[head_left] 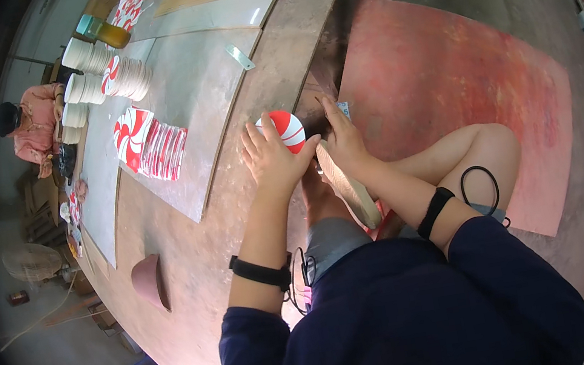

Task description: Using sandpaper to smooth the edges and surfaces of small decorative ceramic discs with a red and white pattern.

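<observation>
A round disc with a red-and-white swirl (287, 131) lies at the wooden table's edge in front of me. My left hand (273, 161) grips it, the fingers over its left side and the thumb at its lower right. Just right of the disc is my right hand (344, 142), its fingers closed and pointing away from me. What it holds is mostly hidden; a small pale blue printed piece (344, 111) shows beside its fingers. Left of my hands, a row of similar swirl discs (163, 151) leans together on a grey sheet (204, 131).
Stacks of white discs (127, 82), a yellowish jar (106, 32) and a small metal plate (239, 57) are farther off on the table. A curved brown piece (149, 283) lies at left. A reddish board (454, 96) is at right. Another person (38, 123) works at far left.
</observation>
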The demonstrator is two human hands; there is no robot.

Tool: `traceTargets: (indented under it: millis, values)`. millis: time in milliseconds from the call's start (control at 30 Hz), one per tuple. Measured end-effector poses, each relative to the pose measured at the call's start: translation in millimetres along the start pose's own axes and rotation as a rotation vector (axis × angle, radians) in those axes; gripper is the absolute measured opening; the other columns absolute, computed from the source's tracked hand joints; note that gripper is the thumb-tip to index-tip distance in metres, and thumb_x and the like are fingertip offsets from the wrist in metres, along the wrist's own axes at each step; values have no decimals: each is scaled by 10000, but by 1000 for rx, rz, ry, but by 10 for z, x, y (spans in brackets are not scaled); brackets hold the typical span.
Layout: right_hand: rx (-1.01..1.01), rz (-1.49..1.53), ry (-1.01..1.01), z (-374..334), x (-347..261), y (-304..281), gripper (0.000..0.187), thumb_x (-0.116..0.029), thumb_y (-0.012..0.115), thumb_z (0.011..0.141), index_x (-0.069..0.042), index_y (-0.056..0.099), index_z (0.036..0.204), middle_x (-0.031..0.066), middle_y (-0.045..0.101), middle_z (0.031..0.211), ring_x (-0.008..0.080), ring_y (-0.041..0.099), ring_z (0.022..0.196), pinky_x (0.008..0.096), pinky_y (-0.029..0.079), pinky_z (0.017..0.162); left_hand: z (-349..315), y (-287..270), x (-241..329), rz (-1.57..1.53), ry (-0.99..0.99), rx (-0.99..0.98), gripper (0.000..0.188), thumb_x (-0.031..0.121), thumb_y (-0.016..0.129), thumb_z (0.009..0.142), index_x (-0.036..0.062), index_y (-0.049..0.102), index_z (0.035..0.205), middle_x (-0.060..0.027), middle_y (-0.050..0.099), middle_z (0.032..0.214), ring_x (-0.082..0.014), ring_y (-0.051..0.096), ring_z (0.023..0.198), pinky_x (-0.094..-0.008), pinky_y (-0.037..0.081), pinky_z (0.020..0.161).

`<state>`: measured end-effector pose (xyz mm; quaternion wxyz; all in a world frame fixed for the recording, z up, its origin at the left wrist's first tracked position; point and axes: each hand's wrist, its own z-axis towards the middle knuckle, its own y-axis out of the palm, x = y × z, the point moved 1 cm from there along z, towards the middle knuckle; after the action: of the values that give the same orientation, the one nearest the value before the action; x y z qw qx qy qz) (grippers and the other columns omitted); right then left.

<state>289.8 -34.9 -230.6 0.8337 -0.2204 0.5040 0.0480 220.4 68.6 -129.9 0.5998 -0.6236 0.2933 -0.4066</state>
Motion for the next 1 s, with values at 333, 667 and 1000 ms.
traceTargets:
  millis: [333, 667, 1000]
  values:
    - [-2, 50, -45, -22, -184, 36, 633, 92, 432, 707, 18, 296, 1321, 225, 370, 1313, 351, 357, 1226, 385, 307, 1016, -94, -83, -181, -48, 62, 6, 983, 475, 699, 623, 45, 219, 1365, -261, 185, 1389, -408, 143, 1307, -566, 142, 1023]
    - [5, 43, -299, -84, -420, 57, 604, 25, 455, 749, 33, 280, 1327, 218, 316, 1356, 369, 297, 1263, 421, 235, 1051, -99, 75, -248, 44, 153, 37, 964, 485, 699, 627, 1, 256, 1333, -249, 223, 1381, -388, 193, 1299, -531, 172, 1029]
    - [57, 84, -267, 14, -329, 116, 629, 8, 465, 757, 40, 232, 1341, 228, 305, 1358, 360, 320, 1247, 415, 273, 1027, -103, 82, -253, 86, 150, 29, 925, 460, 683, 659, 10, 246, 1339, -237, 206, 1394, -370, 186, 1308, -495, 161, 1049]
